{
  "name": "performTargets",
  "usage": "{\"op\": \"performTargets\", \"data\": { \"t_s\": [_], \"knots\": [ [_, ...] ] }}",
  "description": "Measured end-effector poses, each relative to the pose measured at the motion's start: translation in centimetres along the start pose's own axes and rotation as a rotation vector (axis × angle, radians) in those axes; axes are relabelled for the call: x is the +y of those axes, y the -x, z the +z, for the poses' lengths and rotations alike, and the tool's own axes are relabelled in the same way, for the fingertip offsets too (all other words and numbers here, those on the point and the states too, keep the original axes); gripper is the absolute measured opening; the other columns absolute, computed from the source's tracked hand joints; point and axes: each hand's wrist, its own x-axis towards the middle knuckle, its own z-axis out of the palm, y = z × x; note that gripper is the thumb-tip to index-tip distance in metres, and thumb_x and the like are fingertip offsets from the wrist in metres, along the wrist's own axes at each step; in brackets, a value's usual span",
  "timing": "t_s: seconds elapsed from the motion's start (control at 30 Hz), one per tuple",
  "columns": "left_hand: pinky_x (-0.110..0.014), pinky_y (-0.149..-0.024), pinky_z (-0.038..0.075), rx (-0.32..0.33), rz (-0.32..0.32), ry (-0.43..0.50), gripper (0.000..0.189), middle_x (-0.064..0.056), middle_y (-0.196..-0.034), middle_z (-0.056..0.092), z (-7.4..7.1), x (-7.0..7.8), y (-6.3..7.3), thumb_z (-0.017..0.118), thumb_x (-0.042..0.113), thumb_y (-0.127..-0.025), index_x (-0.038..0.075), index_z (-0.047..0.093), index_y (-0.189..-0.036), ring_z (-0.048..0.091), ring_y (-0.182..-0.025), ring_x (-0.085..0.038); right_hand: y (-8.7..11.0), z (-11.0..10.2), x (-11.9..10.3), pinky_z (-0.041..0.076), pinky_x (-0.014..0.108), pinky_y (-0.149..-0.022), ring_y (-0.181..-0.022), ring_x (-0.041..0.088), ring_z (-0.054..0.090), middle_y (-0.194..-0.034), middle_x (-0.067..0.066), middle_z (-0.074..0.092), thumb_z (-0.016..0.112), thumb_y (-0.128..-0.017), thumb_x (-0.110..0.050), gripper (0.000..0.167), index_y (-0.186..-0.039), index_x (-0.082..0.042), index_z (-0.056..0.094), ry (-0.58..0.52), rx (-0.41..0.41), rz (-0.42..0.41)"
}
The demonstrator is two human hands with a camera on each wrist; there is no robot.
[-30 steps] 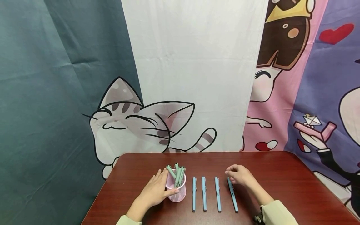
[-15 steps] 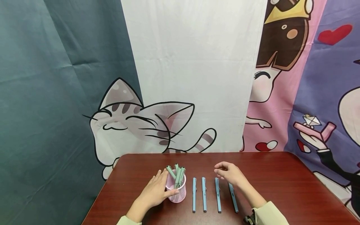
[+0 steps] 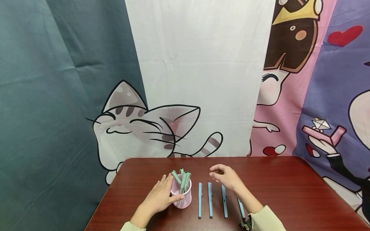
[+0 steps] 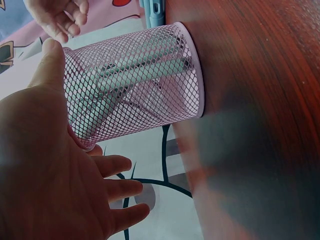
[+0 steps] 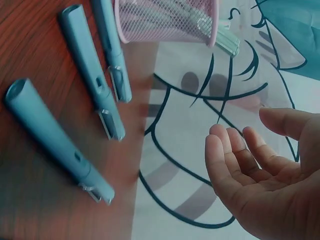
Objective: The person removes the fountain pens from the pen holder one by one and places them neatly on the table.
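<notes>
My left hand (image 3: 157, 197) rests against a pink mesh pen cup (image 3: 185, 200), thumb across its near side and the other fingers stretched out along its left. Several green pens (image 3: 183, 183) stand in the cup. To its right, several blue pens lie in a row: one nearest the cup (image 3: 199, 202), a second (image 3: 210, 202), a third (image 3: 224, 203) and a rightmost one (image 3: 242, 210), partly covered by the right forearm. My right hand (image 3: 226, 177) hovers above the far ends of the pens. In the right wrist view its fingers (image 5: 217, 155) curl loosely around nothing.
The red-brown table (image 3: 144, 170) has rounded far corners. Behind it hangs a cloth backdrop (image 3: 202, 64) with a cartoon cat and figures. A dark band (image 3: 246, 224) is on the right wrist.
My right hand has moved left, from the rightmost blue pen's far end to above the second and third pens. The left hand, the cup and the pens stay in place.
</notes>
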Motion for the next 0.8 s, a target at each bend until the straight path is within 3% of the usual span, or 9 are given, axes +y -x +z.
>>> {"op": "performTargets", "data": {
  "t_s": [0.4, 0.8],
  "knots": [
    [-0.062, -0.118, 0.027, 0.002, -0.004, 0.017, 0.105, -0.025, -0.158, 0.037, -0.1, 0.1, 0.0, 0.058, 0.074, -0.087, -0.001, 0.032, -0.156, 0.028, -0.149, -0.045, -0.7, 2.3, -1.0, 0.06, 0.032, -0.074, -0.086, 0.017, 0.068, -0.093, 0.004, 0.07, 0.075, -0.091, -0.018, 0.024, -0.111, -0.005, 0.071, -0.063, -0.006, -0.028],
    [-0.062, -0.118, 0.028, 0.006, 0.002, 0.0, 0.106, -0.026, -0.157, 0.037, 0.1, 0.0, 0.0, 0.056, 0.076, -0.086, -0.001, 0.033, -0.155, 0.028, -0.149, -0.045, -0.8, 4.7, -1.2, 0.06, 0.04, -0.077, -0.086, 0.017, 0.068, -0.096, 0.005, 0.071, 0.075, -0.092, -0.019, 0.025, -0.112, -0.004, 0.069, -0.134, -0.012, -0.055]
  ]
}}
